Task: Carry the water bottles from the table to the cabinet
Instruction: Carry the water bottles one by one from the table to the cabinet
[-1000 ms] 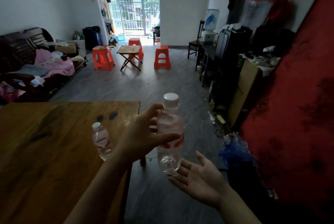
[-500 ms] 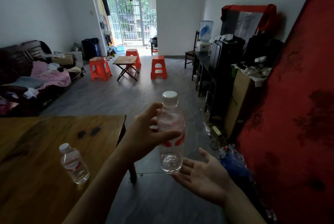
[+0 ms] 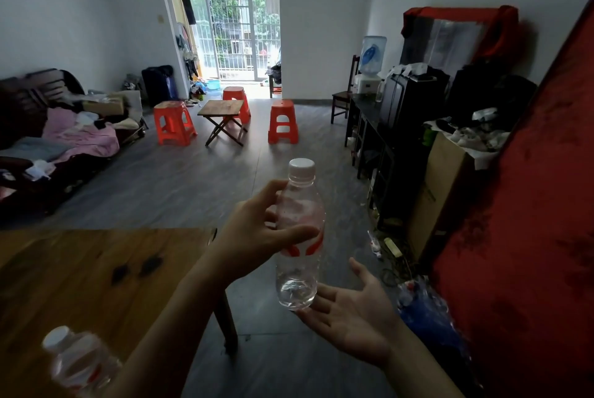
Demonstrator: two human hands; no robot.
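Left hand (image 3: 257,230) is gripping a clear water bottle (image 3: 299,237) at center frame, thumb across the red label, fingers curling round the far side; bottle is standing upright in mid-air over the floor, white cap up, just off the worktop's right edge. Right hand (image 3: 353,311) is lying palm-up with fingers spread at lower center-right, fingertips sitting right under the bottle base; contact is hard to confirm. A second bottle (image 3: 80,362) is showing blurred at lower left, on the wooden worktop (image 3: 96,269) beside the left forearm. A dark cabinet (image 3: 385,140) is running along the wall at mid-right, with a water dispenser (image 3: 371,63) sitting on its far end. Orange stools (image 3: 283,123) are standing around a small folding table (image 3: 221,118) at upper center.
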